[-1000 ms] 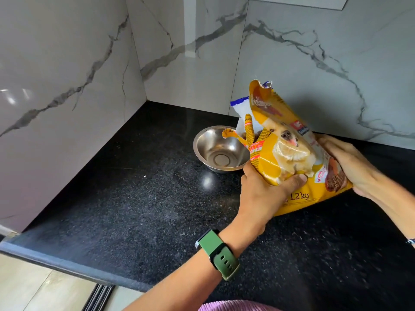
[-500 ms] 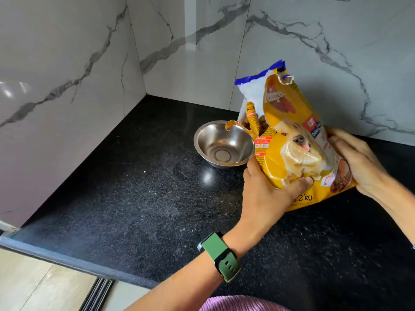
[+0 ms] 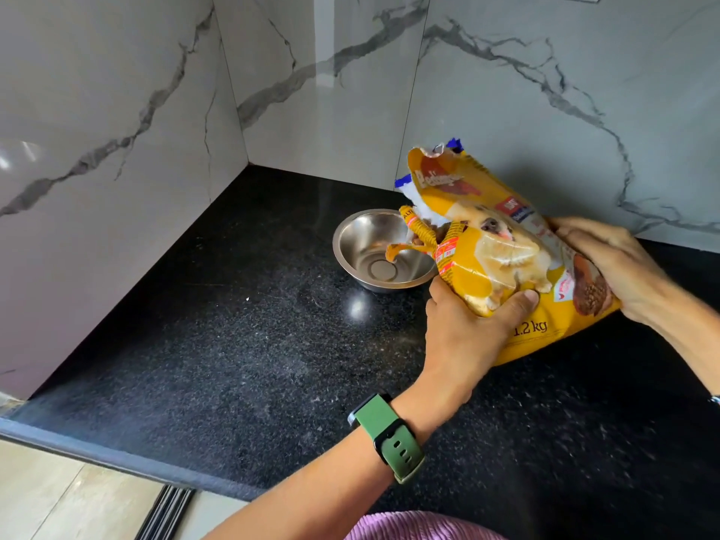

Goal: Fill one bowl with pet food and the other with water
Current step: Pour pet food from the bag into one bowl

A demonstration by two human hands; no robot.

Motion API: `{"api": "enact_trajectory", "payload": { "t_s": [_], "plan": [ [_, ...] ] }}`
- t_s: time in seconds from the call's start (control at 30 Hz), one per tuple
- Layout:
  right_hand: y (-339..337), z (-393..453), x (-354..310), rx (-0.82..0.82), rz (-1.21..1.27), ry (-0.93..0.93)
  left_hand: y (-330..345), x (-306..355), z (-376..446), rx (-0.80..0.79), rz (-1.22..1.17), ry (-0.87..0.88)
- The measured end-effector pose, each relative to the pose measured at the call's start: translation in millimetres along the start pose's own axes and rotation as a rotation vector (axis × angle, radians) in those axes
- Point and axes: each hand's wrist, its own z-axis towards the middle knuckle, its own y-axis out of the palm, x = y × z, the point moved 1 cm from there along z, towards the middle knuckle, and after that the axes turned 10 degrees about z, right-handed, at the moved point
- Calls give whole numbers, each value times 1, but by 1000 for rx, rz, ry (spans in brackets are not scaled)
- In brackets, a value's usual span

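A yellow pet food bag [image 3: 502, 247] marked 1.2 kg is tilted to the left, its torn corner hanging over a steel bowl [image 3: 362, 247] on the black counter. Brown kibble shows at the opening. The bowl looks empty apart from a reflection. My left hand [image 3: 463, 337] grips the bag's lower front, thumb across the face. My right hand [image 3: 615, 267] holds the bag's bottom end from the right. A white and blue packet [image 3: 409, 189] shows behind the bag. Only one bowl is in view.
Marble-tiled walls [image 3: 319, 91] meet in a corner behind the bowl. The black speckled counter [image 3: 233, 344] runs to its front edge at lower left, with floor tiles below. A green watch is on my left wrist.
The bag has tipped further left and down, bringing its torn corner lower over the bowl. Both hands keep their hold.
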Motion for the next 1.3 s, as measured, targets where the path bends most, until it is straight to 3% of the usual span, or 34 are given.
{"api": "enact_trajectory", "payload": {
  "t_s": [0.17,0.37,0.57,0.73,0.93,1.1,1.3],
  "plan": [
    [3,-6,0,13,32,-95,1,-4,-8,79,39,82],
    [1,-1,0,4,-18,-49,-1,-4,-3,8,-32,-11],
    [2,-7,1,50,46,-120,-2,-2,-4,47,22,93],
    [-1,0,4,72,10,-75,-4,-2,0,19,10,48],
    [6,-5,-5,89,73,-112,-6,1,-1,66,49,144],
    [9,-3,-6,26,45,-86,-5,-3,0,25,15,59],
    [9,-7,-4,63,92,-159,-7,0,-1,65,66,132]
  ]
}}
